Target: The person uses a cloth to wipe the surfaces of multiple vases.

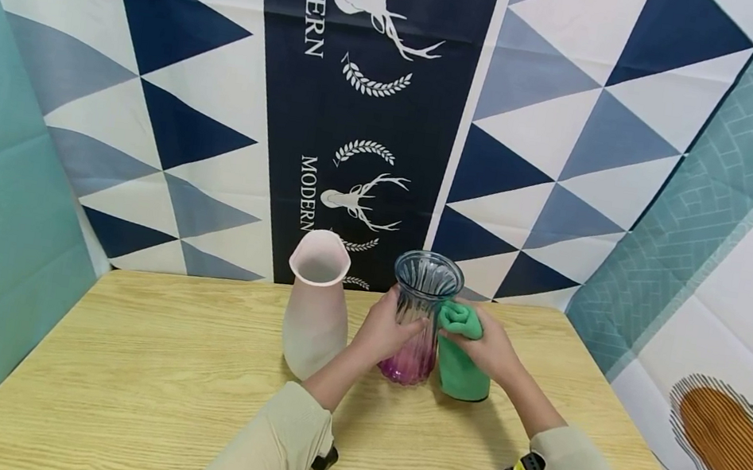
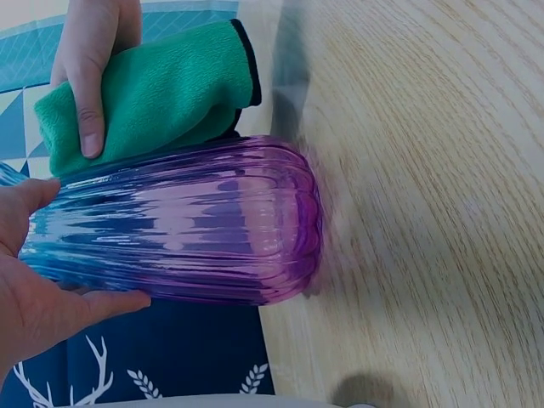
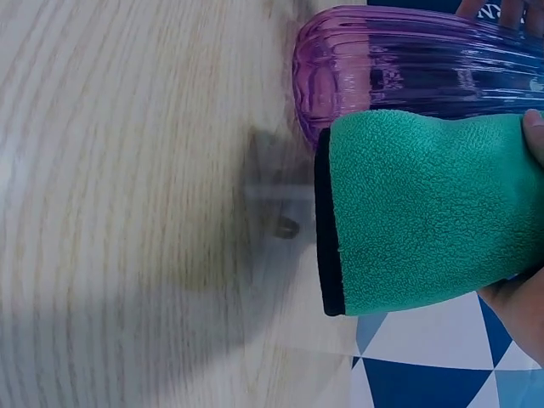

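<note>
A ribbed glass vase (image 1: 414, 337), blue at the flared rim and purple at the base, stands upright on the wooden table. My left hand (image 1: 389, 328) grips it around the upper body, thumb on the near side. In the left wrist view the purple base of the vase (image 2: 246, 221) shows clearly. My right hand (image 1: 487, 343) holds a folded green cloth (image 1: 462, 367) against the vase's right side. Black edging lines the cloth (image 3: 433, 212) in the right wrist view, where part of the right hand (image 3: 523, 314) is hidden behind it.
To the left of the glass vase stands a tall pale pink-white vase (image 1: 315, 323), close to the left forearm. Behind the table (image 1: 168, 382) hangs a patterned backdrop (image 1: 371, 122) with triangles and deer heads. Teal and white sheets flank both sides.
</note>
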A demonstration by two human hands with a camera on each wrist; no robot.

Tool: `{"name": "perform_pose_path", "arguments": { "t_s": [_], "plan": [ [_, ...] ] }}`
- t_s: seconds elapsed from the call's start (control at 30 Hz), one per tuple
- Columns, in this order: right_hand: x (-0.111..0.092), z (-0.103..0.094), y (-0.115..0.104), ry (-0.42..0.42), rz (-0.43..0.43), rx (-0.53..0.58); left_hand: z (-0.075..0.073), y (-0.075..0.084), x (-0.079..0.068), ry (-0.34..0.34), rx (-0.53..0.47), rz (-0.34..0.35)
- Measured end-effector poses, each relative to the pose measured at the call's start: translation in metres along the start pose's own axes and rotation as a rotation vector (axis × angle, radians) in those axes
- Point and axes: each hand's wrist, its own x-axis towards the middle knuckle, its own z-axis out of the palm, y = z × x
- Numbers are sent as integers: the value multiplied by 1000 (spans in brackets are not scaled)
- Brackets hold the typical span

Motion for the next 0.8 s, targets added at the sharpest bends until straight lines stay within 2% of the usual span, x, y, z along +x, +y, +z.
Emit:
{"name": "perform_pose_path", "arguments": {
  "t_s": [0.27, 0.53, 0.8],
  "plan": [
    [-2, 3, 6, -47, -13, 33, 0, -1, 1, -3, 4, -7],
    [-5, 5, 7, -83, 31, -5, 1, -1, 1, -11, -6, -22],
    [-8, 6, 10, -87, 32, -64, 2, -1, 1, 0, -24, -15]
  ]
}}
